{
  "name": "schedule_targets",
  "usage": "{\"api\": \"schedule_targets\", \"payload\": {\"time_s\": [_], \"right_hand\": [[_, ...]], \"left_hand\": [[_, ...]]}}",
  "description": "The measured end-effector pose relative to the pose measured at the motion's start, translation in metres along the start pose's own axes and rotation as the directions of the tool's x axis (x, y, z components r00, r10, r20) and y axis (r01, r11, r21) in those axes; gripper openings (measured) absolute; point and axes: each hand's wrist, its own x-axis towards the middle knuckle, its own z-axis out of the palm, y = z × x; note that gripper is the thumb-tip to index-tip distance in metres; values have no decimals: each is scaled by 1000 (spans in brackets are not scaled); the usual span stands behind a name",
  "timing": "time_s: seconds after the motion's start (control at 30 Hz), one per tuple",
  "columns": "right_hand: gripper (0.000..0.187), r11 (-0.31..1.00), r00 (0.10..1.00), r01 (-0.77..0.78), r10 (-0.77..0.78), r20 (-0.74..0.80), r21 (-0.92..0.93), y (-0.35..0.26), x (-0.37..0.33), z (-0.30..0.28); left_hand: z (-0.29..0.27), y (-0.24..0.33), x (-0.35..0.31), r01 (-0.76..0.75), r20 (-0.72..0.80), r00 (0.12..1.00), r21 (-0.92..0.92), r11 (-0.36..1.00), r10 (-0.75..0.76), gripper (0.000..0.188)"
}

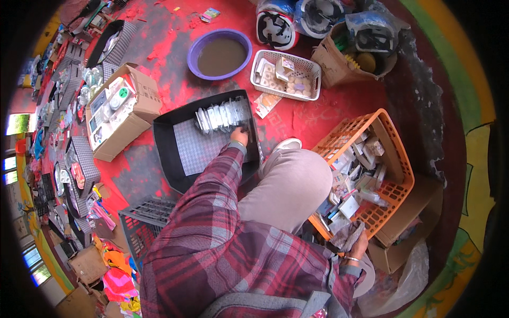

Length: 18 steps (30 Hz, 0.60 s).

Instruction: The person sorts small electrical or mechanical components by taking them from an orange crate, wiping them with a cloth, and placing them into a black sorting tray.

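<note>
A black bin (183,153) with a checked lining stands on the floor ahead of me. In its far part, a row of clear-wrapped flat packets (220,116) stands on edge. My left hand (239,136) reaches into the bin, its fingers closed at the right end of the row, against a packet there; the fingertips are partly hidden. A crumpled grey cloth (347,236) is gripped in my right hand (360,247), by the near edge of an orange basket (405,180). That tilted basket holds many small boxes and packets (350,204).
Beyond the bin are a purple basin (195,42) of murky water and a white basket (257,79) of small goods. A filled cardboard box (143,98) stands left, a dark crate (151,212) nearer. Helmets (275,31) lie far off; another carton (413,220) sits right.
</note>
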Motion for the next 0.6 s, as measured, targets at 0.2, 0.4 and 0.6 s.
{"api": "schedule_targets", "payload": {"time_s": [0.2, 0.4, 0.6], "right_hand": [[36, 996, 999, 1, -5, 52, 89, -6, -3, -1], [35, 982, 999, 9, -18, 43, 186, 0, -11, -1], [35, 951, 999, -4, -13, 51, 309, -31, -32, 3]], "left_hand": [[49, -66, 25, 97, 308, 945, 53, 994, -109, 32], [94, -133, 93, -808, 781, 571, 590, 1, 253, 26], [2, 38, -13, -812, 801, 575, 532, 242, 169, 24]]}}
